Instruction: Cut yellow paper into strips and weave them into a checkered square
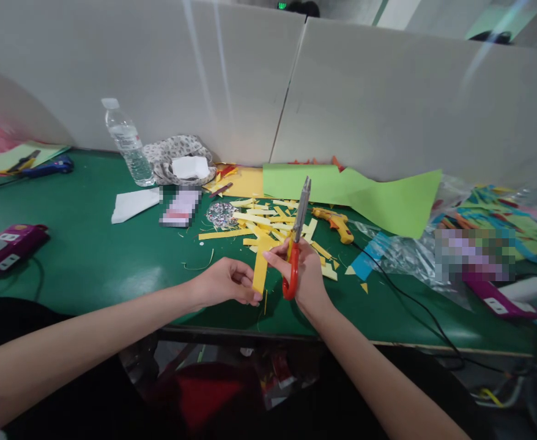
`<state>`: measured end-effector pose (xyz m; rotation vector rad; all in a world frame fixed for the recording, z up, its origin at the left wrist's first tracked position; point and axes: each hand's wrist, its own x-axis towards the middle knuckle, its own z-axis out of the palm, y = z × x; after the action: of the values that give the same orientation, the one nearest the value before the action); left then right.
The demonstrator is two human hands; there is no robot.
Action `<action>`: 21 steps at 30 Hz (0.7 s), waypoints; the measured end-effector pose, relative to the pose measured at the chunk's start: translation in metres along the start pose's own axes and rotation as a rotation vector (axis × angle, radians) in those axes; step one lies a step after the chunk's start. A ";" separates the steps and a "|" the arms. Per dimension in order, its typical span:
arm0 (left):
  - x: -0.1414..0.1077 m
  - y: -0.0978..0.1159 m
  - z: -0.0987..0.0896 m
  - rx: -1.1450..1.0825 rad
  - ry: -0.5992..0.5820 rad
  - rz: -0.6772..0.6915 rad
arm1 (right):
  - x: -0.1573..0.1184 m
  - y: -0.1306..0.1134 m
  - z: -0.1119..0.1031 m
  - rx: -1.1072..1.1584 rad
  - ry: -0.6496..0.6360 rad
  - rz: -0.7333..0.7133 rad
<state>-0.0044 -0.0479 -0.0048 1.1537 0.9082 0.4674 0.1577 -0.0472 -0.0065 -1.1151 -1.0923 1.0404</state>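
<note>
Both hands are closed on something above the near edge of the table: with my right hand (309,278) I grip the scissors (301,214) by their handles, thumb and a fingertip also at the side of the yellow strip (260,269), and with my left hand (225,282) I pinch that strip's lower end between thumb and fingertips, the other fingers curled loosely. The scissors stand nearly upright in my grasp, red handle low, metal blades pointing up and together. The strip is flat, straight-sided and slightly tilted, held between my two hands; its upper end overlaps the yellow pieces behind it, so I cannot tell exactly where it stops.

Under it all is the green table (112,263). Along its back, a large light-green sheet (388,201) leans near the grey partition (388,104), its right part bent forward. To the left, a clear water bottle (131,146) stands beside a patterned cloth (181,146). Just beyond my hands the loose yellow pieces (248,217) lie crisscrossed in a heap, with a yellow glue gun (335,223) to their right and a round patch of glittery bits (221,214) at their left. Smallest is a pointed yellow scrap (364,287), lying right of my right hand.
</note>
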 end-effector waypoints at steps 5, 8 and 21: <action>0.000 -0.005 -0.005 -0.004 -0.023 -0.007 | -0.002 0.000 0.002 -0.022 -0.022 0.002; -0.004 -0.006 -0.007 0.016 -0.069 -0.056 | -0.002 0.000 0.003 -0.039 -0.020 0.001; -0.005 0.012 -0.041 0.199 -0.004 0.073 | 0.019 -0.004 -0.013 0.017 0.139 -0.063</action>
<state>-0.0391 -0.0230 0.0034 1.3720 0.9265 0.4406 0.1743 -0.0310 -0.0017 -1.1162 -0.9996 0.9074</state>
